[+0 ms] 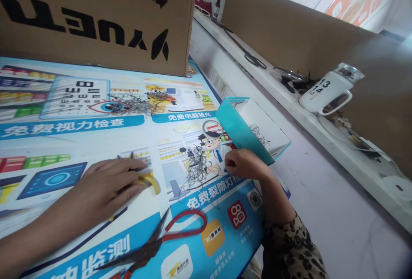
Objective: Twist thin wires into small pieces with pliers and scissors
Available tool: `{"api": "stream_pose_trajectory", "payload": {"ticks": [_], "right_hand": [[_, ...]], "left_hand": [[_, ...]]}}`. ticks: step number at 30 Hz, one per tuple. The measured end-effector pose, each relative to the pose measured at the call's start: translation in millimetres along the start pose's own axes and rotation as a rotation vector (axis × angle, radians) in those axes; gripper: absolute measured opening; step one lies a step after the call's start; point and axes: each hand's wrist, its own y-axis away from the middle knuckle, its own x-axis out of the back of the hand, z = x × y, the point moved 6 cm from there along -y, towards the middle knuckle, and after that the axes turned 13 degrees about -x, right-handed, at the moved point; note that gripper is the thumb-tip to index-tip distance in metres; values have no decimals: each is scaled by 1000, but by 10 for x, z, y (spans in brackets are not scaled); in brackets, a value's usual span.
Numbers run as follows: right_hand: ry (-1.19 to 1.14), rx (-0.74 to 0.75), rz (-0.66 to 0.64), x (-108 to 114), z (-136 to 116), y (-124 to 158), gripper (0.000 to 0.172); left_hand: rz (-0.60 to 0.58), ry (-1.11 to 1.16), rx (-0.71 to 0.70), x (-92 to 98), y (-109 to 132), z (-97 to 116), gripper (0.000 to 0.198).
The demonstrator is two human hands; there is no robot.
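Yellow-handled tool (152, 180) under L hand (114, 182), R hand (243, 164) nr wire tangle (197, 164); both hands' fingers bent, grip unclear.

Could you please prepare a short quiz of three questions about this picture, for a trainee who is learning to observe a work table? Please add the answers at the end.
1. Choose one. Besides on the printed tabletop, where do tangled wires lie?
A) on the white mug's handle
B) in the open teal box
C) on the brown carton's lettering

2. True or false: the right hand is nearer to the teal box than the left hand is.

3. Fill in: the left hand lies over a curved handle coloured ____.

Key: 1. B; 2. True; 3. Yellow.
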Motion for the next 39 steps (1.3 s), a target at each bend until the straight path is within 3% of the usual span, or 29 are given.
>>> {"api": "stream_pose_trajectory", "payload": {"ticks": [3, 7, 10, 14, 19, 25, 29, 33, 39], "right_hand": [[-2, -36, -46, 50, 162, 81, 7], [55, -32, -51, 32, 173, 168, 7], [52, 46, -14, -8, -91, 250, 14], [92, 180, -89, -151, -576, 381, 33], [175, 168, -121, -301, -820, 466, 11], [193, 141, -6, -406, -820, 468, 8], [212, 54, 88, -415, -741, 390, 10], [163, -43, 157, -363, -604, 323, 9], [24, -104, 294, -177, -524, 242, 10]], "left_hand": [[-101, -61, -51, -69, 0, -52, 24], [-126, -75, -32, -89, 16, -97, 26], [-115, -79, -32, -80, 19, -84, 26], [-113, -82, -26, -57, 7, -36, 27], [-84, -86, 17, -5, 4, 16, 27], [-81, -87, 5, -25, 5, -11, 26], [-76, -85, 22, 47, -27, 92, 26], [-90, -85, 14, 98, -55, 172, 26], [-32, -24, 24, 63, -27, 77, 25]]}}
